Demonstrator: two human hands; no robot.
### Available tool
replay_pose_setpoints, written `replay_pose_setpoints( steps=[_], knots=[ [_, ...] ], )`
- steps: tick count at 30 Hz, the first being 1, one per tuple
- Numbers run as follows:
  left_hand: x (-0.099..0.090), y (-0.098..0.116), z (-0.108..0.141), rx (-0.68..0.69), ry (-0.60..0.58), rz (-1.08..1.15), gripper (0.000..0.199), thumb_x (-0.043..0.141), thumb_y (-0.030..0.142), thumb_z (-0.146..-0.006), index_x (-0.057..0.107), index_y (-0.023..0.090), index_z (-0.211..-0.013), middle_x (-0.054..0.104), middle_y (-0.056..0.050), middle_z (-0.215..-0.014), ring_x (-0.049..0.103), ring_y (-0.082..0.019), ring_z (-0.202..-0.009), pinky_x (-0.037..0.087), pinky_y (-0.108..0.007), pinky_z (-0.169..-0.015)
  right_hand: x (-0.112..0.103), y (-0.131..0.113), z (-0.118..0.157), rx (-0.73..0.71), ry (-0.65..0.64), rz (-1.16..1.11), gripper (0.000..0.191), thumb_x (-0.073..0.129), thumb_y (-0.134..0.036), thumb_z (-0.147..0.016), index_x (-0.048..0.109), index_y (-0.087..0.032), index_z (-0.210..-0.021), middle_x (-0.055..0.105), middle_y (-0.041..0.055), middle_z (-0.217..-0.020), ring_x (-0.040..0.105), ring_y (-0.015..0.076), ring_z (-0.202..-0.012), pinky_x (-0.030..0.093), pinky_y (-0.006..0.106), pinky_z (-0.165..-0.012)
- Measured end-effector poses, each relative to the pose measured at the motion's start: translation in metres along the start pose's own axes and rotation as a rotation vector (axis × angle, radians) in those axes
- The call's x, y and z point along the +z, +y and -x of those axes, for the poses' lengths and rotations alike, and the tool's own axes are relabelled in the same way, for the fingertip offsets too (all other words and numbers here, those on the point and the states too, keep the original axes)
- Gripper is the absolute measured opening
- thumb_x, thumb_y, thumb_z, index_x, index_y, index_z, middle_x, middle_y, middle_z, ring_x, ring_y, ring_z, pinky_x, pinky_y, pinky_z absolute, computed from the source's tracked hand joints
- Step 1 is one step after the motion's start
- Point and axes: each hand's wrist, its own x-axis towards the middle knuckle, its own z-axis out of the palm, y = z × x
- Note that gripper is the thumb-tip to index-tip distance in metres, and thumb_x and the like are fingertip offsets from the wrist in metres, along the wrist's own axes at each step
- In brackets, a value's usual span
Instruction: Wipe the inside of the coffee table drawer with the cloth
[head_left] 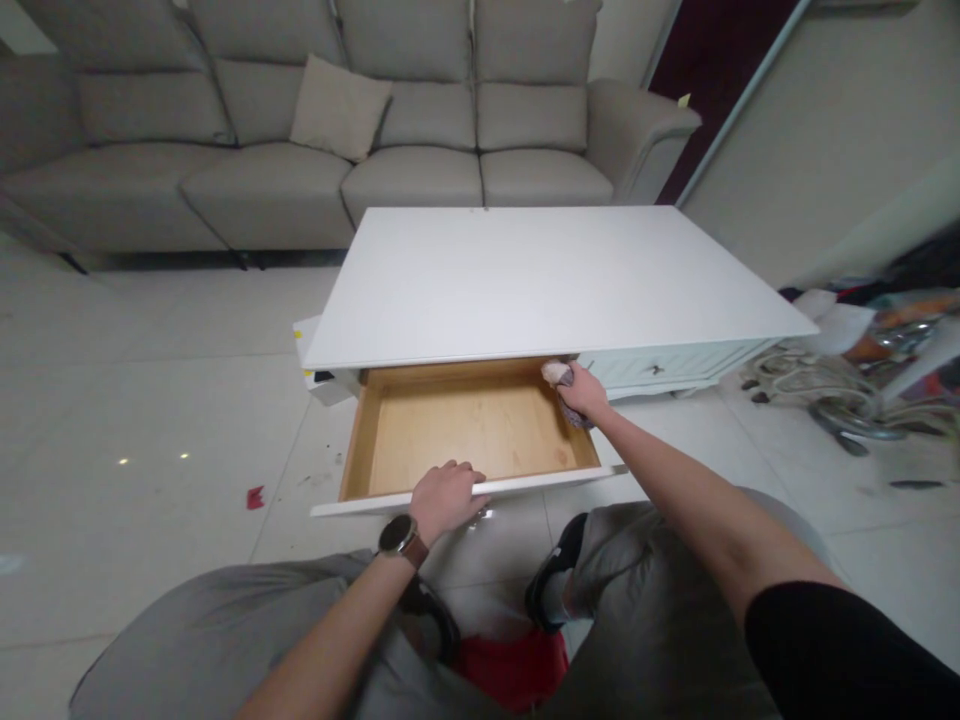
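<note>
A pulled-out drawer with a pale wood inside juts from the white coffee table. My left hand, with a watch on its wrist, grips the top edge of the drawer's white front, fingers bent over into it. My right hand is closed around a bunched cloth, greyish with a lighter end. It holds the cloth against the drawer's right side wall, near the back corner by the tabletop. Part of the cloth hangs down outside that wall.
A long grey sofa with a beige cushion stands behind the table. A second, closed drawer is at the right. Cables and clutter lie on the right floor. A white box sits by the table's left end. Something red lies between my feet.
</note>
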Motion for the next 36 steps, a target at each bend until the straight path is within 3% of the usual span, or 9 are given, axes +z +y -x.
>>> replay_pose_setpoints(
  steps=[5, 11, 21, 24, 29, 32, 36],
  knots=[
    [-0.003, 0.001, -0.003, -0.034, -0.027, -0.036, 0.048, 0.043, 0.063, -0.096, 0.074, 0.029, -0.109, 0.072, -0.009, -0.106, 0.063, -0.028, -0.105, 0.048, -0.038, -0.086, 0.004, 0.0, -0.005, 0.006, 0.039, -0.026, 0.059, 0.062, -0.054, -0.087, 0.05, -0.022, -0.135, 0.061, 0.0166, -0.125, 0.062, 0.0325, -0.11, 0.049, 0.042, -0.09],
    [-0.008, -0.001, -0.007, -0.055, -0.027, -0.053, 0.056, 0.035, 0.067, -0.097, 0.075, 0.029, -0.105, 0.072, -0.009, -0.106, 0.063, -0.027, -0.102, 0.048, -0.037, -0.081, 0.002, 0.007, -0.001, 0.0, -0.042, -0.119, 0.057, 0.06, -0.049, -0.088, 0.048, -0.022, -0.138, 0.057, 0.0144, -0.123, 0.065, 0.029, -0.101, 0.05, 0.039, -0.089],
    [-0.015, -0.008, -0.021, -0.077, -0.019, -0.095, 0.053, 0.044, 0.068, -0.093, 0.075, 0.029, -0.113, 0.073, -0.008, -0.11, 0.064, -0.027, -0.105, 0.048, -0.036, -0.082, -0.004, 0.02, 0.053, -0.057, -0.124, -0.119, 0.066, 0.067, -0.04, -0.081, 0.047, -0.028, -0.144, 0.058, 0.0136, -0.124, 0.067, 0.0286, -0.097, 0.05, 0.036, -0.084],
    [-0.02, -0.011, -0.029, -0.083, -0.006, -0.116, 0.057, 0.042, 0.07, -0.093, 0.075, 0.026, -0.111, 0.074, -0.009, -0.11, 0.065, -0.028, -0.105, 0.049, -0.036, -0.082, -0.011, 0.029, 0.052, -0.005, -0.036, -0.243, 0.055, 0.066, -0.035, -0.08, 0.056, -0.026, -0.134, 0.067, 0.0107, -0.117, 0.066, 0.0282, -0.101, 0.049, 0.035, -0.086],
    [-0.026, -0.019, -0.044, -0.092, -0.012, -0.119, 0.064, 0.039, 0.074, -0.091, 0.076, 0.026, -0.108, 0.075, -0.011, -0.113, 0.068, -0.029, -0.104, 0.05, -0.037, -0.083, -0.035, 0.051, 0.032, 0.178, 0.299, -0.509, 0.051, 0.061, -0.032, -0.079, 0.058, -0.02, -0.129, 0.071, 0.0102, -0.115, 0.065, 0.0272, -0.103, 0.05, 0.036, -0.088],
    [-0.025, -0.024, -0.05, -0.097, 0.006, -0.111, 0.067, 0.038, 0.077, -0.089, 0.077, 0.025, -0.106, 0.076, -0.011, -0.111, 0.07, -0.029, -0.103, 0.051, -0.036, -0.082, -0.056, 0.068, 0.035, 0.055, 0.3, -0.523, 0.056, 0.063, -0.031, -0.074, 0.062, -0.019, -0.129, 0.072, 0.0089, -0.114, 0.065, 0.0271, -0.102, 0.05, 0.038, -0.091],
    [-0.026, -0.031, -0.06, -0.105, 0.023, -0.093, 0.069, 0.038, 0.079, -0.087, 0.078, 0.024, -0.098, 0.078, -0.012, -0.105, 0.071, -0.029, -0.099, 0.051, -0.036, -0.08, -0.078, 0.073, 0.062, -0.41, 0.019, -0.265, 0.063, 0.064, -0.027, -0.072, 0.062, -0.023, -0.136, 0.067, 0.0076, -0.127, 0.061, 0.0274, -0.112, 0.046, 0.038, -0.099]
  ],
)
